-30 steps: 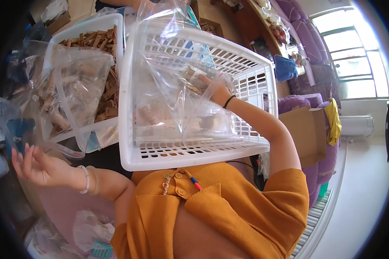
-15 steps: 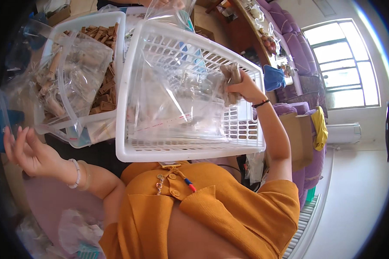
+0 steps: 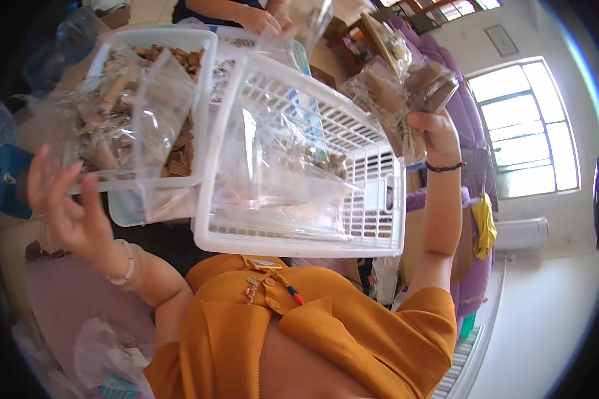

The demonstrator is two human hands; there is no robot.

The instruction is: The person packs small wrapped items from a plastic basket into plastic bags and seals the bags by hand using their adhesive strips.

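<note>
My right hand (image 3: 436, 133) is raised over the right end of a white slotted plastic basket (image 3: 299, 251). Its fingers are closed around a bunch of clear plastic bags with brown pieces (image 3: 402, 100) inside. Clear plastic bags (image 3: 266, 179) lie in the basket, several of them flat. My left hand (image 3: 73, 206) hangs with fingers spread and nothing in them, close to the front left corner of a white bin (image 3: 209, 100). That bin holds loose small brown pieces (image 3: 180, 156) and filled clear bags (image 3: 106, 126).
Across from me, another person's hands (image 3: 269, 23) handle a clear bag behind the basket. A blue container (image 3: 12, 183) stands at the far left. Purple seating (image 3: 456, 106) and a cardboard box (image 3: 416, 229) are on the right. Beneath the white bin is a light blue-rimmed tray (image 3: 123, 209).
My right hand has lifted the bagged brown pieces up and right, out of the basket. My left hand has moved slightly up and right. The other person's hands show more fully.
</note>
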